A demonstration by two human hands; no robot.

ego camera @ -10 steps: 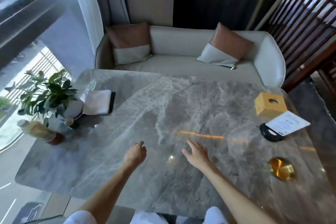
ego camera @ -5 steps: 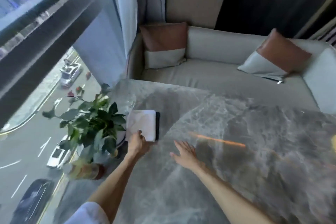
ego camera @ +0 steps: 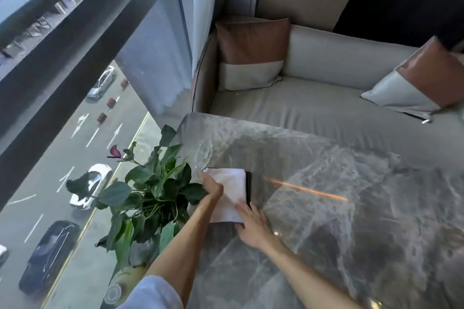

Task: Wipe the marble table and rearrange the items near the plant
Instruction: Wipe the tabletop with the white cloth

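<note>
- Head view: grey veined marble table (ego camera: pixel 326 208) by window; beige sofa (ego camera: pixel 313 105) behind.
- White cloth (ego camera: pixel 232 189) lies beside plant (ego camera: pixel 150 190).
- Left hand (ego camera: pixel 212 189) fingers curled on cloth's left edge.
- Right hand (ego camera: pixel 251 224) fingers spread flat on its near corner.

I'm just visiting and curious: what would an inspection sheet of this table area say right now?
Surface: grey marble table, bare on the visible right part, with an orange streak of light.
Job's things: folded white cloth on a dark item beside the potted plant.
Clutter: clear glass behind the cloth; bottle near the plant.
Hands: left hand on the cloth's left edge; right hand at its near right corner.
Cables: nothing seen.
Surroundings: sofa with two cushions; window over a street.
</note>
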